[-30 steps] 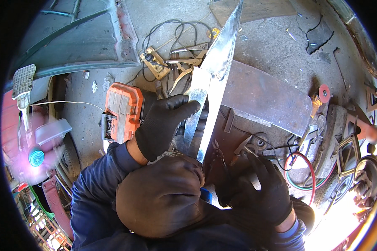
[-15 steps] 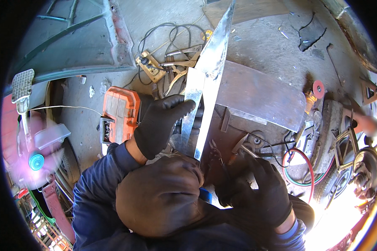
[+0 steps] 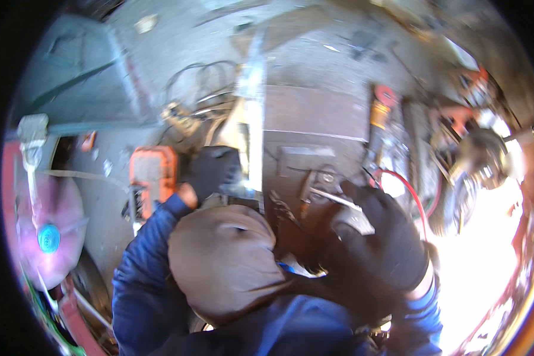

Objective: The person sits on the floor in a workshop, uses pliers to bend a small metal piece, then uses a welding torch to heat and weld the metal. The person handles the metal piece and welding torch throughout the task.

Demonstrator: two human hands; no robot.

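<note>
My left hand (image 3: 210,172), in a black glove, is closed around the lower part of a long, pointed strip of shiny sheet metal (image 3: 255,118). The strip stands out from the hand, its narrow end toward the far side. My right hand (image 3: 388,240), also gloved, is curled with thumb and fingers around the pale handle of what looks like a hammer (image 3: 337,200). Its head lies toward the left, over the brown work surface. Motion blur hides the exact grip. A flat sheet-metal panel (image 3: 314,113) lies beyond the hands.
An orange toolbox (image 3: 154,172) stands at left, near a spinning pink fan (image 3: 49,237). Clamps and cables lie around a yellowish power strip (image 3: 181,118). An angle grinder (image 3: 381,110) lies at right, by a red hose (image 3: 418,202). A large green panel (image 3: 77,71) is far left.
The whole view has shifted and blurred. My right hand has moved forward toward the hammer's handle. My left hand keeps its hold on the metal strip, which now points more straight ahead.
</note>
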